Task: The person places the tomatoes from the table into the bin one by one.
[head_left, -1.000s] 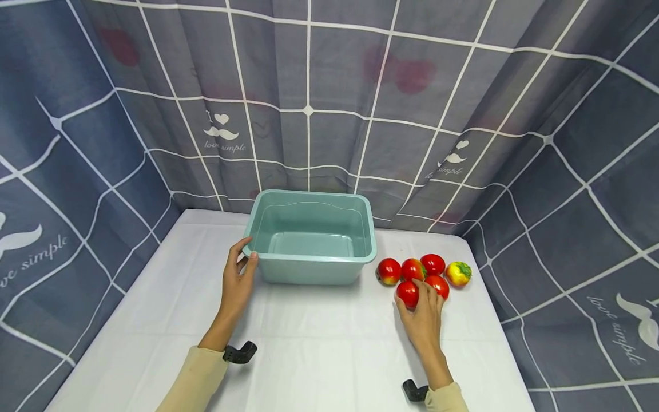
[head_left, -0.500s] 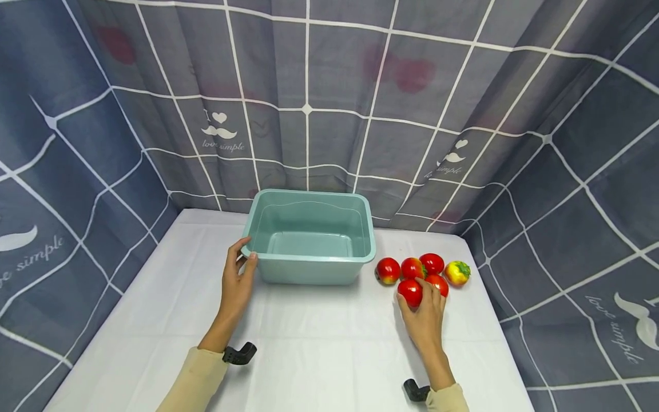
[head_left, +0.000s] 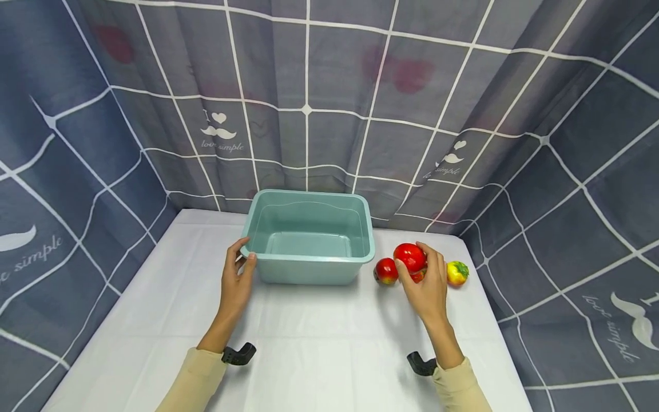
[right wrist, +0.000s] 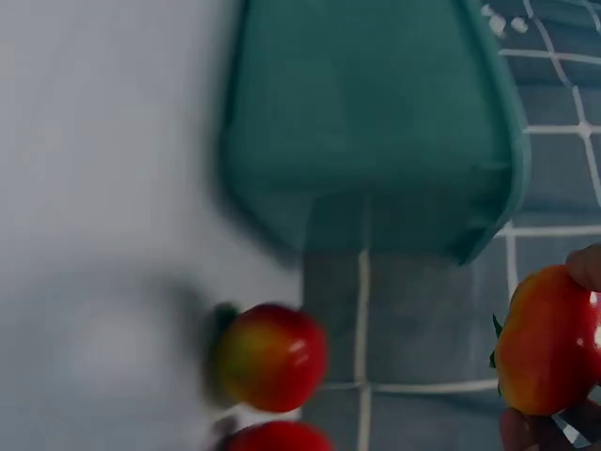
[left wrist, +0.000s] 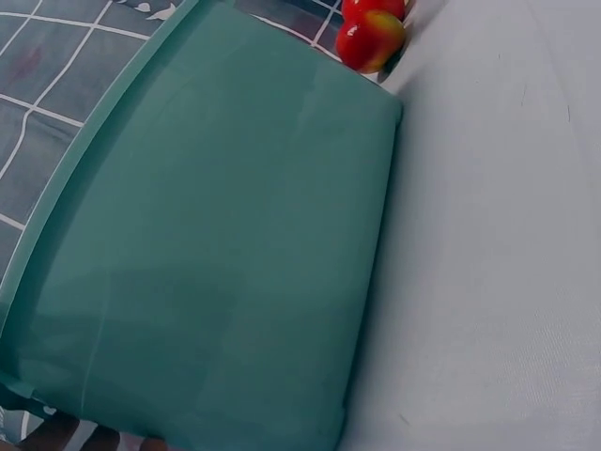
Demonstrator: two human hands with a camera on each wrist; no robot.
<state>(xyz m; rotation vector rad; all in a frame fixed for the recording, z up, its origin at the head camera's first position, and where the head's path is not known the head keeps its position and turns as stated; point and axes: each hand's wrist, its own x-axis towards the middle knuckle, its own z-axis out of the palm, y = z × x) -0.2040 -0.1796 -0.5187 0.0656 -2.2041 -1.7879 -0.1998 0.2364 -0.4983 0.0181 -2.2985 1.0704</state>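
My right hand (head_left: 431, 286) holds a shiny red tomato-like fruit (head_left: 409, 258) between thumb and fingers, raised above the table. In the right wrist view that fruit (right wrist: 540, 343) shows an orange side and a green leafy top. My left hand (head_left: 238, 283) grips the front left corner of a pale green plastic basin (head_left: 311, 272), thumb in front and fingers at the side. The basin stands upright with nothing inside. One red fruit (head_left: 386, 271) lies beside its right end; another fruit (head_left: 418, 276) shows partly beneath the held one.
At the far right of the group lies a yellow fruit (head_left: 456, 273) with a green top. A white cloth (head_left: 319, 355) covers the table. Dark checked curtains (head_left: 340, 143) enclose the back and both sides.
My right hand has lifted the nearest red fruit off the table and moved it up and back over the others. The left hand and basin have stayed put.
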